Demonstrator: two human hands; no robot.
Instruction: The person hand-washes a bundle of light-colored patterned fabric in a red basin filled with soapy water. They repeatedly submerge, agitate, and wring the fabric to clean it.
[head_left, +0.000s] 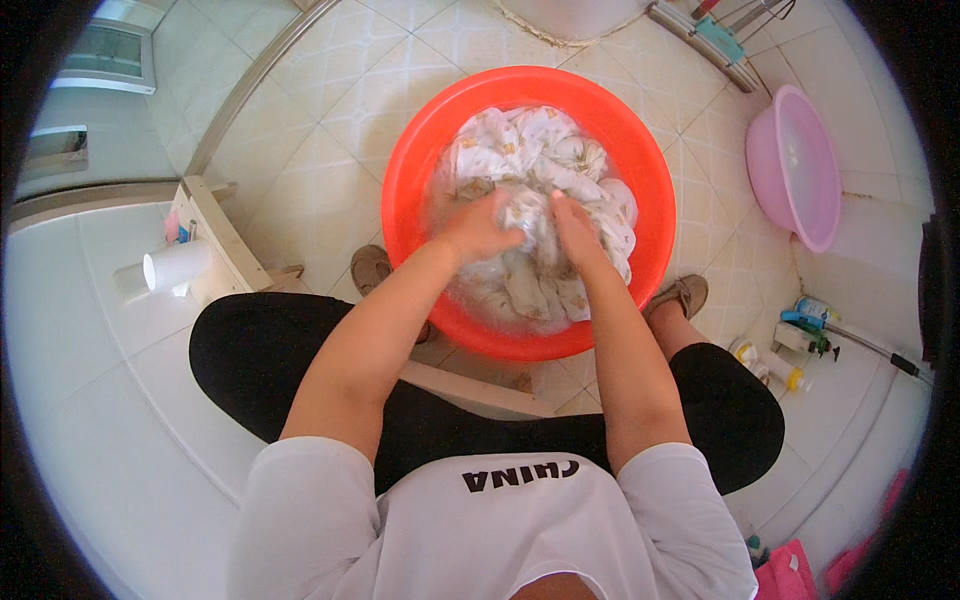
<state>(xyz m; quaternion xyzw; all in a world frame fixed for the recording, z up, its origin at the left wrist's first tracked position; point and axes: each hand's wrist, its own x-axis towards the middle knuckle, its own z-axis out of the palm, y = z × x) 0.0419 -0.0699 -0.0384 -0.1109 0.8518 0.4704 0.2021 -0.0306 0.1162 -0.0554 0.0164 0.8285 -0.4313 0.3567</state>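
A round orange-red plastic basin (645, 172) stands on the floor between my feet. Wet white cloth (551, 135) with a small printed pattern is heaped in it, and cloudy water (487, 307) shows around the near folds. My left hand (480, 229) has its thumb and fingers around a bunched, blurred part of the cloth. Against the other side of that bunch lies my right hand (577, 232), its fingers pointing away from me; its grip on the cloth is unclear.
A pink basin (799, 169) leans by the right wall. Several bottles (784, 371) and a long-handled tool (870, 341) lie at lower right. On the left, a white cup (176, 266) is beside a wooden stool (217, 236). A squeegee mop head (705, 45) rests at upper right.
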